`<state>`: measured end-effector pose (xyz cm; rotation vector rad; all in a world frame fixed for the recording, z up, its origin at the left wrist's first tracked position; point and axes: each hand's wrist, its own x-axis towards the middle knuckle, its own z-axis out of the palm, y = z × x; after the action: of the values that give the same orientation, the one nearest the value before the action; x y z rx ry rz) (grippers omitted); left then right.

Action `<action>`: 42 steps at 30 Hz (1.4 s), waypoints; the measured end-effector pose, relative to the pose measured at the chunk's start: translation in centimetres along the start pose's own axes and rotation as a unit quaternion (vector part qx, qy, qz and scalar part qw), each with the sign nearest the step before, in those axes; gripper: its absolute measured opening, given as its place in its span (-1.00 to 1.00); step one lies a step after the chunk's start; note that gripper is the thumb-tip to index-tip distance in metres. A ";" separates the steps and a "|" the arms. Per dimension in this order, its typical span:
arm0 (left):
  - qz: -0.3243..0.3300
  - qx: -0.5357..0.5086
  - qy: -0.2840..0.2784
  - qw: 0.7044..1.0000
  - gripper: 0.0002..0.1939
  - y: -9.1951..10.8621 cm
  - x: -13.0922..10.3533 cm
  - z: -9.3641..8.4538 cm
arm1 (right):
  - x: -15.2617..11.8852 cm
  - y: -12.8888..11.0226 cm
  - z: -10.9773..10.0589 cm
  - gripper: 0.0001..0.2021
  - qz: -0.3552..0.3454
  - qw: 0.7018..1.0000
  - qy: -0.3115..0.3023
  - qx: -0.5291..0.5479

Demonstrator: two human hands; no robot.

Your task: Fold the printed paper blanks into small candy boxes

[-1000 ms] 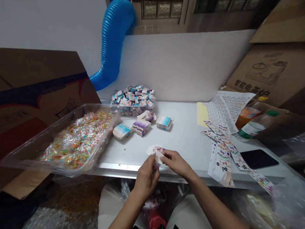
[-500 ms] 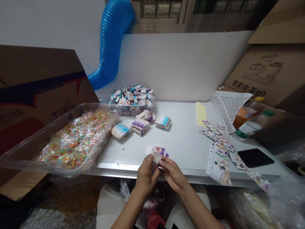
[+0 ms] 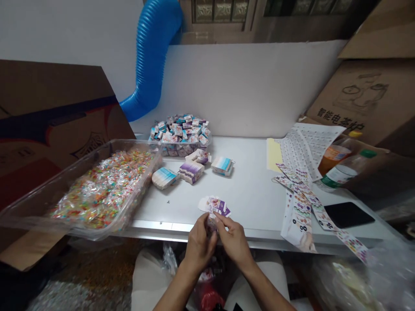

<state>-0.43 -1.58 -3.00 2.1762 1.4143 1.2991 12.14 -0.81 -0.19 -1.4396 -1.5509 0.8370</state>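
Note:
At the table's front edge, my left hand (image 3: 199,242) and my right hand (image 3: 231,237) are closed together around a small printed piece (image 3: 211,223), mostly hidden by the fingers. Just beyond the fingertips, flat purple-and-white printed cards (image 3: 215,204) lie fanned out on the white table (image 3: 249,185). Farther back rest a purple-edged stack of cards (image 3: 191,171), a blue-edged stack (image 3: 164,177) and another blue-edged stack (image 3: 222,165).
A clear tray (image 3: 129,211) of colourful wrapped bits is on the left. Behind stands a tub of small boxes (image 3: 181,134). Sticker strips (image 3: 296,216), a black phone (image 3: 349,214), bottles (image 3: 340,172) and cartons (image 3: 366,99) are on the right.
The pale flap that stood up between my fingers has gone down out of sight. My right hand has moved slightly left, its fingers closer to my left hand.

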 end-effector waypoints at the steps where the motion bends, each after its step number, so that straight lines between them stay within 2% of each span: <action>1: 0.015 0.010 0.005 1.000 -0.49 -0.1 -0.1 0.0 | 0.0 -0.1 -0.1 -0.67 -0.022 0.999 -0.001 -0.034; 4: 0.061 0.037 0.019 0.997 -0.48 -0.4 -0.1 -0.1 | 0.0 -0.3 -0.6 -0.65 -0.129 0.982 -0.009 -0.136; 8: 0.086 0.036 0.018 0.995 -0.43 -0.8 -0.1 -0.5 | -0.3 0.0 -1.1 -0.61 -0.252 0.947 -0.028 -0.196; 13: 0.037 0.000 -0.029 0.999 -0.46 -1.2 -0.6 -0.9 | -0.5 0.9 -1.7 -0.52 -0.315 0.917 -0.058 -0.235; 15: 0.013 -0.014 -0.039 0.999 -0.48 -1.2 -0.8 -0.9 | -0.9 1.1 -1.7 -0.53 -0.313 0.919 -0.055 -0.235; 20: -0.008 -0.026 -0.041 0.999 -0.49 -1.1 -0.8 -0.9 | -2.2 1.0 -0.7 -0.57 -0.262 0.943 -0.007 -0.205; 23: -0.023 -0.024 -0.032 0.999 -0.48 -0.7 -0.9 -1.2 | -2.0 0.8 -0.7 -0.61 -0.215 0.966 -0.054 -0.134; 25: -0.019 -0.014 -0.022 0.999 -0.51 -0.4 -1.4 -1.4 | -0.9 0.9 -1.1 -0.65 -0.153 0.982 -0.094 -0.060; 27: 0.000 0.004 -0.035 0.999 -0.55 -0.4 -2.3 -1.6 | 1.0 1.4 -1.7 -0.66 -0.097 0.991 -0.086 -0.039; 30: 0.022 0.042 -0.093 0.994 -0.56 -0.9 -4.1 -1.5 | 4.1 2.6 -2.0 -0.65 -0.097 0.980 -0.053 -0.166; 32: 0.019 0.071 -0.119 0.990 -0.53 -1.5 -5.1 -1.4 | 5.7 3.3 -1.8 -0.57 -0.124 0.951 -0.088 -0.270; 34: 0.005 0.086 -0.124 0.988 -0.46 -1.8 -5.6 -1.5 | 6.6 3.8 -1.4 -0.55 -0.133 0.929 -0.122 -0.322; 37: -0.048 0.052 -0.091 0.993 -0.49 -1.7 -5.1 -2.0 | 7.2 4.3 -1.2 -0.59 -0.127 0.926 -0.133 -0.331; 39: -0.131 -0.032 -0.058 0.989 -0.62 -1.4 -3.9 -2.1 | 7.4 4.4 -1.3 -0.52 -0.120 0.926 -0.133 -0.332; 41: -0.243 -0.153 -0.027 0.958 -0.68 -1.1 -2.2 -1.6 | 7.4 4.3 -1.4 -0.42 -0.111 0.927 -0.126 -0.336; 42: -0.303 -0.222 -0.002 0.927 -0.67 -1.0 -1.2 -1.1 | 7.3 4.0 -1.5 -0.39 -0.108 0.928 -0.120 -0.337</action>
<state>-2.01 -2.34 -3.63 1.3016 1.4465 1.2125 15.28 6.83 -2.20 -1.6225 -2.2844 0.3577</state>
